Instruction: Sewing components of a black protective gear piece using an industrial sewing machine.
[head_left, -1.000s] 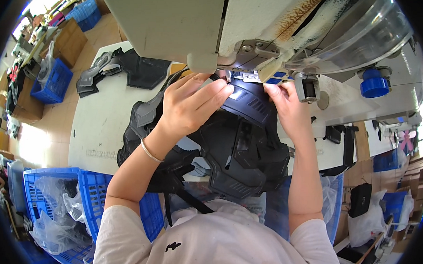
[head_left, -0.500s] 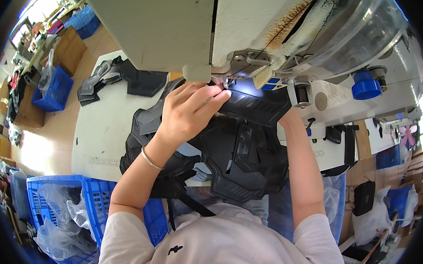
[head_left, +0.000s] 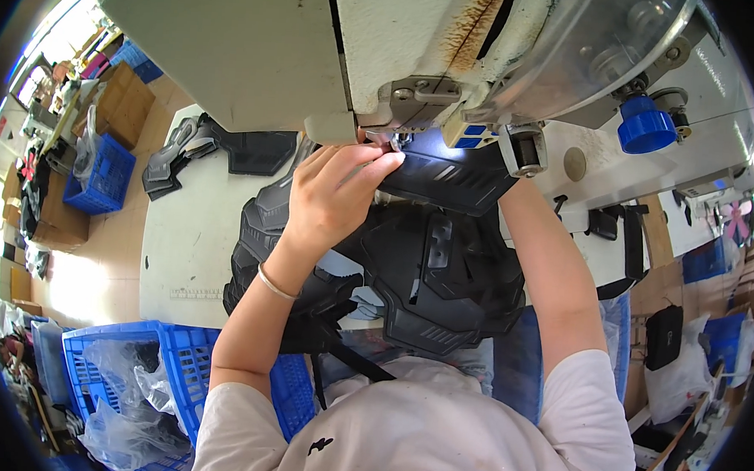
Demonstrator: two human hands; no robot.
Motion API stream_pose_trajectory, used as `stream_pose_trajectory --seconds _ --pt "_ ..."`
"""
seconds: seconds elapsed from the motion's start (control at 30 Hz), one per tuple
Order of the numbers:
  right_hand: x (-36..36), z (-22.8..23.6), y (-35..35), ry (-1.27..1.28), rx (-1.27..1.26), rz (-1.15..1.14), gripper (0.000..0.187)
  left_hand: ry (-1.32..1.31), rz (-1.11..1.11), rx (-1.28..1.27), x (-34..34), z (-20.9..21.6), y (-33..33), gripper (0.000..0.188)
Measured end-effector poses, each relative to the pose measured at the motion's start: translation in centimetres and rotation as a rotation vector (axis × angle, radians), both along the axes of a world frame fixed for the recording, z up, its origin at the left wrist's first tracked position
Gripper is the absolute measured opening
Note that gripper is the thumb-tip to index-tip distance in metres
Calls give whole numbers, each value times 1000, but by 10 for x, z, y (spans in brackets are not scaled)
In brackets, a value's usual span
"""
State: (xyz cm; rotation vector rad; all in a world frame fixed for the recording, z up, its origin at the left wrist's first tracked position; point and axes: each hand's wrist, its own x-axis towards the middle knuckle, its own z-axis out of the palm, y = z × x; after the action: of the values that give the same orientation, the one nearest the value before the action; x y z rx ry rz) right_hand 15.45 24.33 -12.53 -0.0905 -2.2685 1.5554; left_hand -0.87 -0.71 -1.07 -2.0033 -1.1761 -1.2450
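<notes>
My left hand [head_left: 332, 195], with a bracelet at the wrist, is closed in a pinch beside the needle area of a sewing machine [head_left: 435, 94]. Thumb and fingertips meet at the left end of a black ribbed panel [head_left: 448, 181]; what lies between them is too small to make out. Light from the machine falls on this panel. My right forearm [head_left: 558, 275] reaches up to the panel's right end, where panel and machine hide the hand. Below, a bulky black moulded piece [head_left: 443, 282] with straps hangs over the table's near edge.
More black moulded parts [head_left: 258, 151] lie at the left of the white table [head_left: 184, 251]. A blue crate [head_left: 186, 379] with clear plastic bags stands at lower left. Right of the machine head are a blue knob [head_left: 645, 130] and a black strap [head_left: 635, 249].
The whole view has shifted and tilted slightly, so the machine appears further left. My left hand keeps its pinch beside the needle; the black panel remains under the machine head.
</notes>
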Motion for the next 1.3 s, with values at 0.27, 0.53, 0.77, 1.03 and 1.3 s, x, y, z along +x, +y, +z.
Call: stream_pose_trajectory --seconds 0.27,0.53,0.77,1.03,1.3 --pt "36 69 -53 -60 1429 -723 14 186 262 -46 28 7 -31 59" --pt "62 135 -130 181 1548 -665 22 -49 45 -116 19 3 -30 51" --pt "65 132 -128 156 1540 -608 29 41 82 -106 18 4 -28 49" --pt "69 125 -127 119 1460 -590 23 69 101 -42 17 -3 -23 41" --pt "63 133 -140 28 457 -649 21 140 162 -3 14 -4 -23 36"
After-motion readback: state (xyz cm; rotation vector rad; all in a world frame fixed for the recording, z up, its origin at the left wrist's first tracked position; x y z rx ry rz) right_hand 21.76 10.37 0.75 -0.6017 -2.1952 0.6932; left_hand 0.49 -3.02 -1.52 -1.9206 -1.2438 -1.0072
